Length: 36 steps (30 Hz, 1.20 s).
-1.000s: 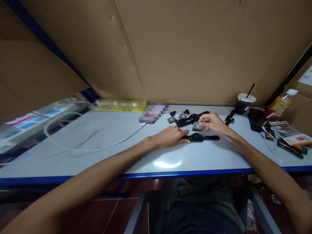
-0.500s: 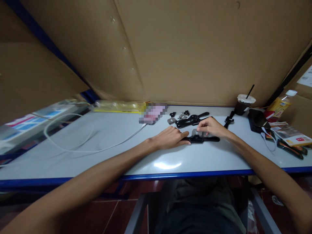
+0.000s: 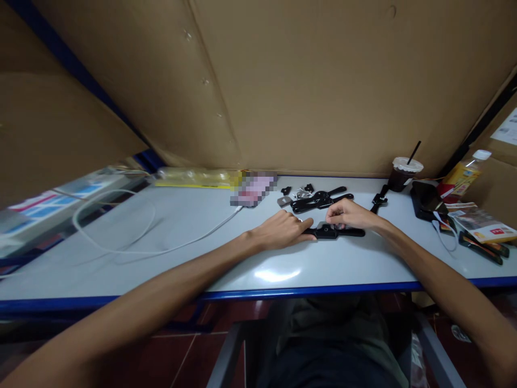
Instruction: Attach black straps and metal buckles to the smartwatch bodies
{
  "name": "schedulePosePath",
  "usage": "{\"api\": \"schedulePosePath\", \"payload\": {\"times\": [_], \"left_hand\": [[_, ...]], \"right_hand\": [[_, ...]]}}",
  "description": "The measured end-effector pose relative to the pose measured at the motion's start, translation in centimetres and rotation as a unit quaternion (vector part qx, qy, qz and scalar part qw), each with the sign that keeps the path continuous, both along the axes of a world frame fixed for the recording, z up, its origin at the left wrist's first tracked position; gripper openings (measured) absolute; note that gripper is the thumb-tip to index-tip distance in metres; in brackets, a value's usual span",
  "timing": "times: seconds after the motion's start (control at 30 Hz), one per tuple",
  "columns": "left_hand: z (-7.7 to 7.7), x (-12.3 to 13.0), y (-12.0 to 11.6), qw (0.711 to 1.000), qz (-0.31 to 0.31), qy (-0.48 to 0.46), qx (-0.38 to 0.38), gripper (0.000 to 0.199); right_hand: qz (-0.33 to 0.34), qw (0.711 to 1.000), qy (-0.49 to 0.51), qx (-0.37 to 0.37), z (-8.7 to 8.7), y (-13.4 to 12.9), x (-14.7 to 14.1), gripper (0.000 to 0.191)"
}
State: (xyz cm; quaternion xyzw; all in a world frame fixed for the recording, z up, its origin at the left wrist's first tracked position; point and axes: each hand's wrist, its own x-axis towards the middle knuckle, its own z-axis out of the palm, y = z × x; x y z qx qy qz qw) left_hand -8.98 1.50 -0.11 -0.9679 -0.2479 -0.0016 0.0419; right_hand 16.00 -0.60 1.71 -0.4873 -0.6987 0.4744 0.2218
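A black spokeshave (image 3: 326,232) lies across the tabletop in front of me, with a handle pointing to each side. My left hand (image 3: 285,229) is closed round its left handle and keeps it down on the table. Over the middle of the body, my right hand (image 3: 343,214) pinches a thin grey metal blade, which is partly hidden by the fingers. Just behind my hands lie more black spokeshaves (image 3: 322,201), crossed over each other. Near them are a loose square blade (image 3: 284,201), small black caps (image 3: 286,191) and a cluster of small shiny metal parts (image 3: 301,193).
Another black spokeshave (image 3: 379,199) lies to the right. Beyond it stand a lidded drink cup with a straw (image 3: 401,173), a dark device (image 3: 428,200), a bottle (image 3: 464,175) and packets (image 3: 484,222). At left, a phone (image 3: 256,188) trails a white cable (image 3: 181,248).
My right hand has lowered slightly, bringing the blade down against the spokeshave's body. My left hand stays on the handle.
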Motion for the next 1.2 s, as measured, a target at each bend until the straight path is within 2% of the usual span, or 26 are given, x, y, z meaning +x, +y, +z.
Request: {"api": "schedulePosePath", "payload": {"times": [0.2,0.47,0.73,0.97,1.1,1.2], "left_hand": [[0.03,-0.02,0.08,1.000,0.001,-0.006,-0.004,0.053],[0.04,0.05,-0.04,1.000,0.000,-0.018,-0.001,0.052],[0.14,0.10,-0.16,1.000,0.005,0.012,0.010,0.054],[0.11,0.06,-0.10,1.000,-0.004,-0.026,-0.011,0.055],[0.33,0.09,-0.31,1.000,-0.016,-0.011,0.016,0.054],[0.62,0.11,-0.57,0.999,-0.016,0.009,0.034,0.056]], "right_hand": [[-0.025,1.000,0.006,-0.011,-0.02,0.00,-0.19,0.007],[-0.024,0.999,-0.001,-0.021,-0.24,0.29,-0.09,0.005],[-0.053,0.998,-0.012,-0.026,-0.17,0.26,-0.40,0.009],[-0.042,0.999,-0.013,-0.024,-0.38,0.35,-0.24,0.009],[-0.048,0.998,-0.003,-0.026,-0.24,0.31,-0.13,0.005],[-0.028,0.999,0.005,-0.028,0.21,0.06,0.03,0.006]]}}
